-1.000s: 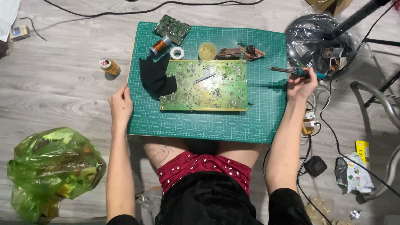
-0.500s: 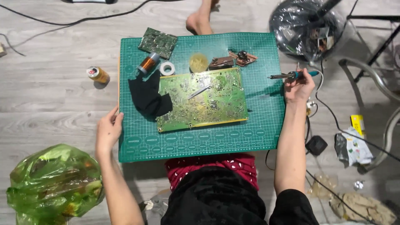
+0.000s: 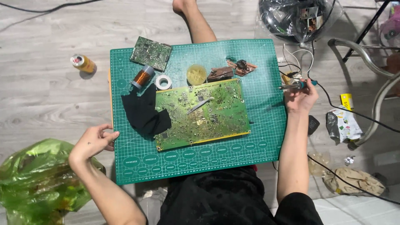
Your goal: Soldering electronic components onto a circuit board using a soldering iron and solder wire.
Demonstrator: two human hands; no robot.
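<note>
Green plastic bag [image 3: 35,179] lower left, small yellow packet [image 3: 346,101] right

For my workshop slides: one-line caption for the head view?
Right hand holds soldering iron; left hand touches green cutting mat bearing large circuit board.
</note>
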